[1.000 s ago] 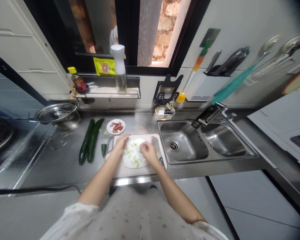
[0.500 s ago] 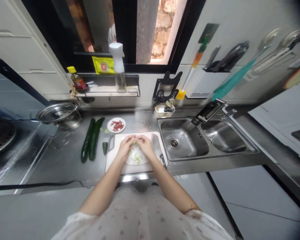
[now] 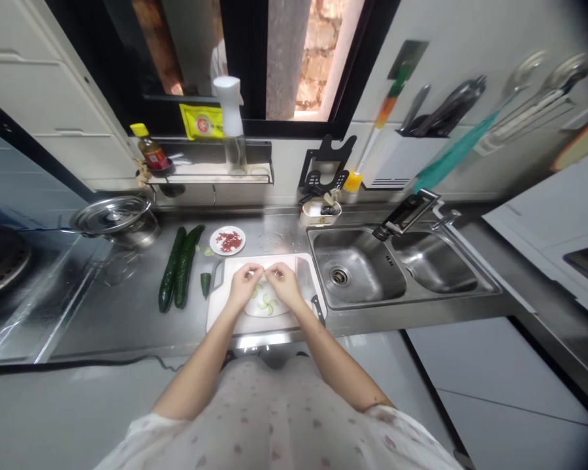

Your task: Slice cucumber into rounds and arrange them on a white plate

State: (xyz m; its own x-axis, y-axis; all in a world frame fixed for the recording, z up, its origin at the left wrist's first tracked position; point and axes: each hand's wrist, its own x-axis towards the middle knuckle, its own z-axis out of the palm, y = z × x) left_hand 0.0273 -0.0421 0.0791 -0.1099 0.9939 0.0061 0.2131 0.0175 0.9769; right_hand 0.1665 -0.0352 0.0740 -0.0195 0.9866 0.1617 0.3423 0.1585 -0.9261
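Note:
My left hand [image 3: 245, 283] and my right hand [image 3: 282, 282] meet fingertip to fingertip over a white plate [image 3: 269, 313]. Both are closed in a pinch on a small pale-green cucumber slice, mostly hidden by the fingers. Below them, several thin cucumber slices [image 3: 267, 304] lie fanned out like a pinwheel on the plate. The plate rests on a white cutting board [image 3: 220, 313]. A knife with a black handle [image 3: 318, 310] lies along the board's right side, its blade pointing away from me. Left of the board stands a short cucumber end [image 3: 205, 284].
Two whole cucumbers [image 3: 180, 267] lie to the left. Behind the board sits a small dish [image 3: 214, 249] of chopped red pieces. A lidded steel pot [image 3: 122, 225] is at the back left. On the right is a double sink [image 3: 357, 307] with a black faucet [image 3: 396, 219].
My fingertips have drawn slightly apart and shifted a little, still above the plate. The slices on the plate look the same. The whole view has moved slightly.

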